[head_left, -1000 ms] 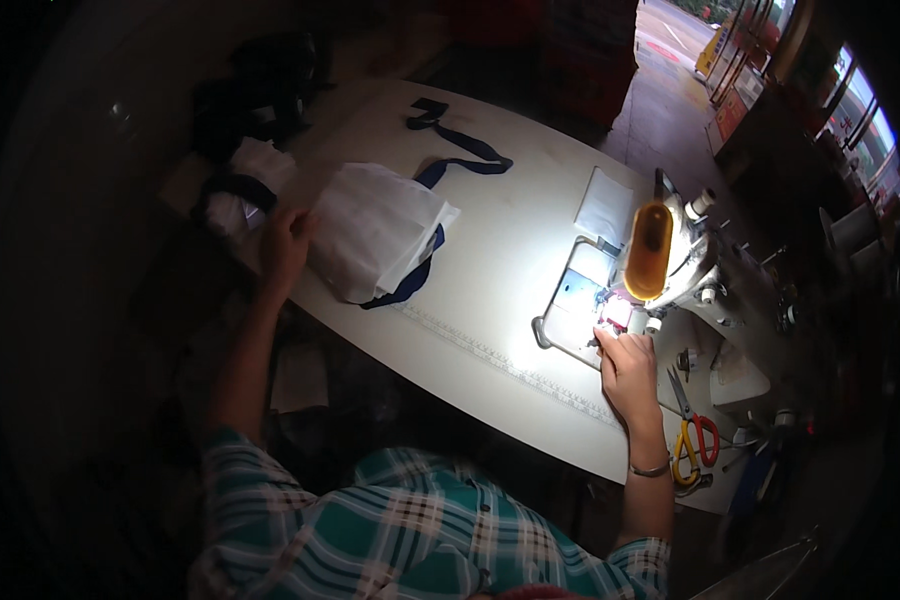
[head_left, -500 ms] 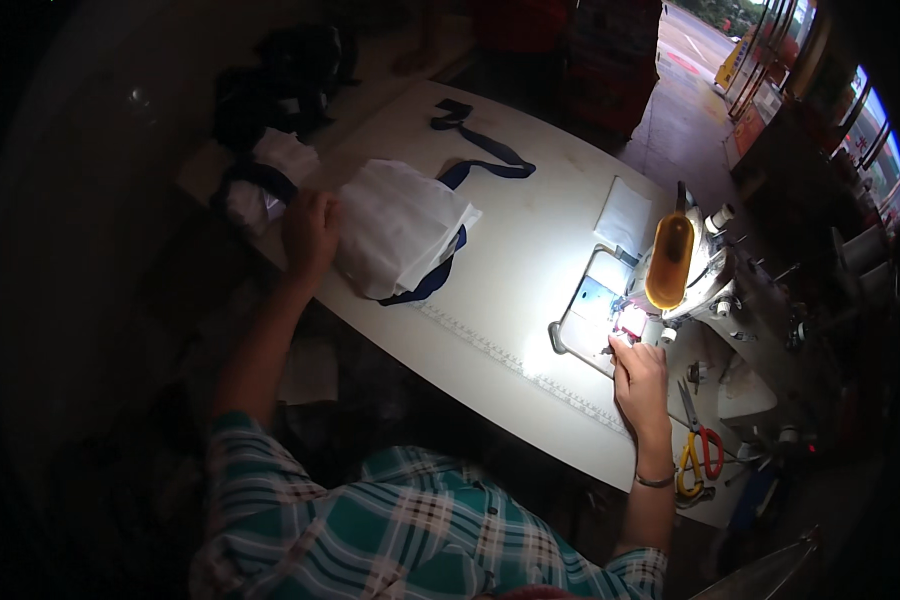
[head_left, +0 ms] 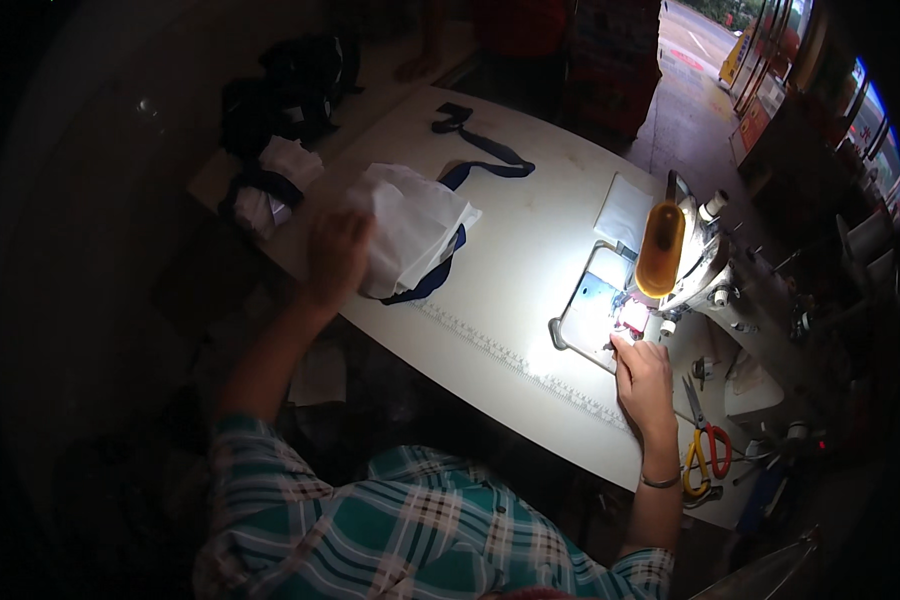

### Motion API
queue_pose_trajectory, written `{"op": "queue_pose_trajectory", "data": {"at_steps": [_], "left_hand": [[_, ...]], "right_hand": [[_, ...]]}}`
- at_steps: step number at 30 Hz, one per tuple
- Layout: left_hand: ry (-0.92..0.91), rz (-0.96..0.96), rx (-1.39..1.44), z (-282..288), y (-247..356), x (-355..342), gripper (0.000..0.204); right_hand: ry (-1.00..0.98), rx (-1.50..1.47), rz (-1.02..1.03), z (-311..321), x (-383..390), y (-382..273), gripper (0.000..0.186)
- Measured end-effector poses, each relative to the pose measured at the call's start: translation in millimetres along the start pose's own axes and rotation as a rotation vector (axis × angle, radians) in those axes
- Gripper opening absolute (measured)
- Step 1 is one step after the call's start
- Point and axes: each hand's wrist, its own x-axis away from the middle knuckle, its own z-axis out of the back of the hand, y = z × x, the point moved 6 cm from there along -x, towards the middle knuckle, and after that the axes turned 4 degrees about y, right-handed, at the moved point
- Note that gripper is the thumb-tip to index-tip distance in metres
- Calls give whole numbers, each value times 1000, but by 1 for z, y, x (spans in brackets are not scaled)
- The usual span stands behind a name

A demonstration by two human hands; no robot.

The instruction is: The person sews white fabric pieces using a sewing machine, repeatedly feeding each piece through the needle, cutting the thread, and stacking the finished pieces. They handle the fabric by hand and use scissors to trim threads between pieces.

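My left hand (head_left: 340, 250), smeared by motion, is at the left edge of a pile of white fabric pieces (head_left: 410, 215); whether its fingers grip the cloth cannot be told. A dark blue fabric strip (head_left: 505, 168) lies beyond the pile, and blue cloth shows along its right edge. At the brightly lit needle area of a sewing machine (head_left: 705, 270), my right hand (head_left: 644, 372) has thumb and index finger pressed together. What they hold, if anything, is too small to make out. A yellow-orange lamp head (head_left: 660, 250) hangs over the machine's bed plate (head_left: 592, 310).
Scissors (head_left: 705, 455) with red and yellow handles lie right of my right wrist. A ruler strip (head_left: 510, 355) runs along the near table edge (head_left: 470, 400). A blue-banded white bundle (head_left: 265, 195) and a dark heap (head_left: 285, 100) sit at the far left. A folded white piece (head_left: 625, 210) lies behind the bed plate.
My left hand has moved right, from beside the white bundle to the left edge of the fabric pile. My right hand stays at the needle area.
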Motion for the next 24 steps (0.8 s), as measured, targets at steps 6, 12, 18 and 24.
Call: {"op": "queue_pose_trajectory", "data": {"at_steps": [6, 12, 18, 24], "left_hand": [[71, 221, 354, 25, 22, -17, 31], [-309, 608, 597, -39, -29, -16, 44], [-386, 386, 475, -14, -5, -46, 40], [-484, 351, 1088, 53, 111, -75, 31]], "right_hand": [[-6, -8, -16, 2, 4, 1, 24], [1, -28, -27, 3, 2, 0, 24], [-17, -31, -43, 2, 1, 0, 23], [-7, -43, -66, 4, 4, 3, 23]]}}
